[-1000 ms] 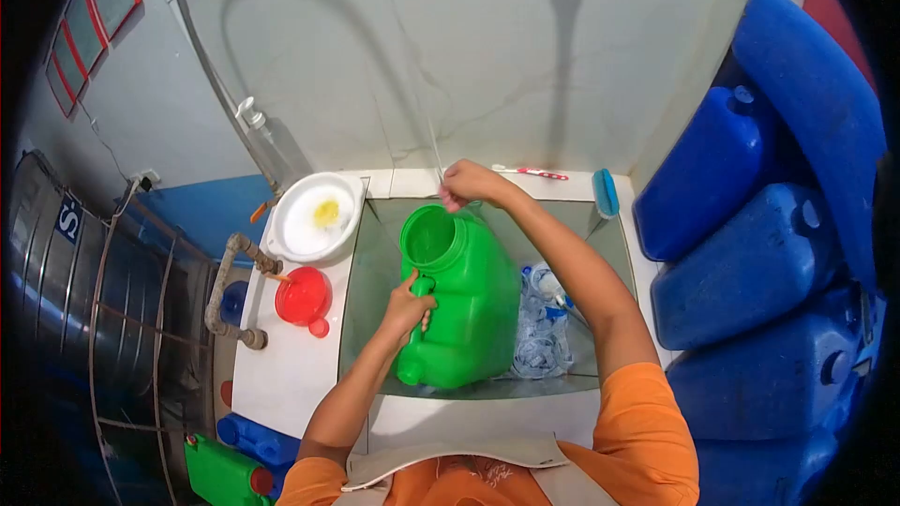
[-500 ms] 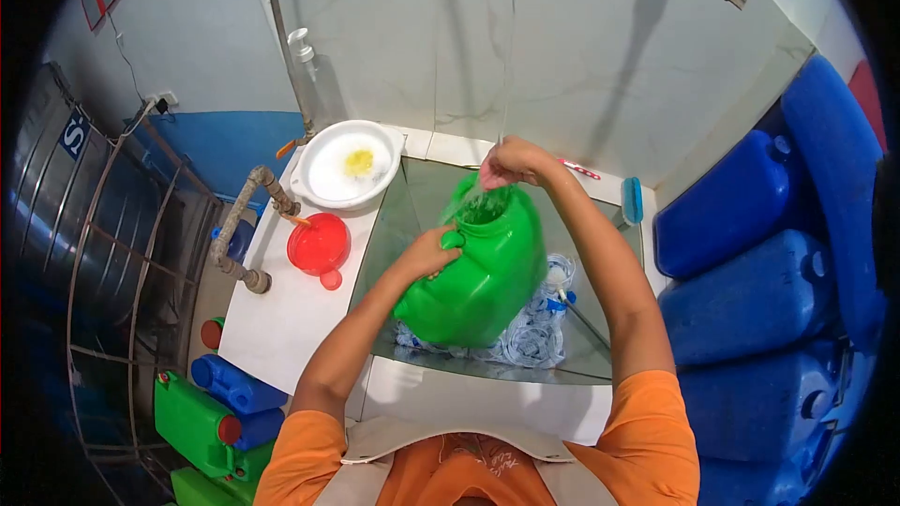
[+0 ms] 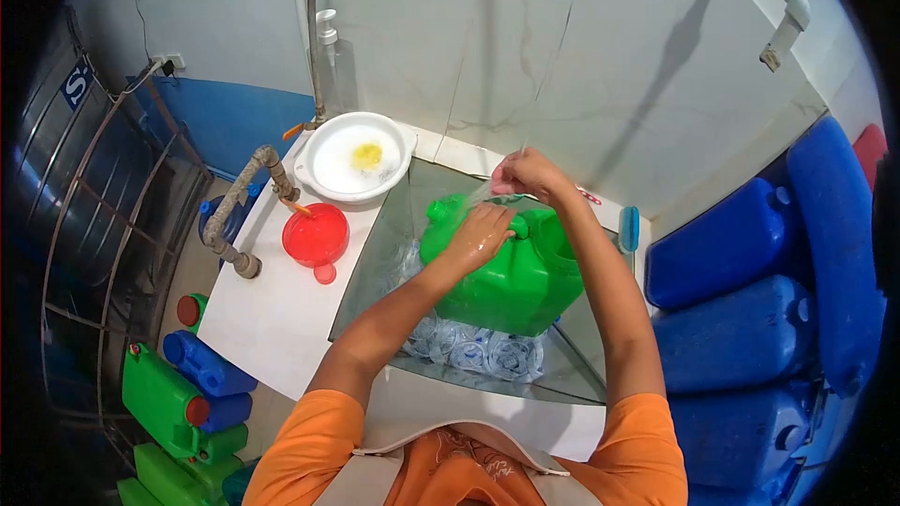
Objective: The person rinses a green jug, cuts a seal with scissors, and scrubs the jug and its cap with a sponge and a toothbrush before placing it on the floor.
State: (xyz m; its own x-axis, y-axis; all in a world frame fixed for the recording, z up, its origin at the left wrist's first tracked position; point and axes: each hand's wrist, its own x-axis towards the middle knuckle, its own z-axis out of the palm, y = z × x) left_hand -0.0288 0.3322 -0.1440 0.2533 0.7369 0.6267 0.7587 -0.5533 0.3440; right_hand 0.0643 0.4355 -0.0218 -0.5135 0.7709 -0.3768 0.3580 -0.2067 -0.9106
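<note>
A green jerry can (image 3: 502, 290) stands in a glass-walled basin (image 3: 370, 290), its wide round mouth toward the right. My left hand (image 3: 480, 236) is closed round the handle on its top. Above the can, my right hand (image 3: 527, 174) has its fingers curled in at a thin stream of water; whether something sits between them is hidden. Water sprays from there down onto the can near my left hand. Under and in front of the can, clear crumpled plastic-looking pieces (image 3: 487, 353) lie in the basin.
Left of the basin are a white tub of suds (image 3: 314, 173) with a yellow sponge (image 3: 367, 156), a red dipper (image 3: 316, 235) and a bent pipe (image 3: 222, 217). A blue brush (image 3: 629, 229) lies on the right ledge. Blue containers (image 3: 731, 328) stack at right; green jerry cans (image 3: 159, 401) stand at lower left.
The green jerry can has turned and its mouth has swung to the right, away from under my right hand. My left hand has moved right with the handle. The camera view has shifted slightly.
</note>
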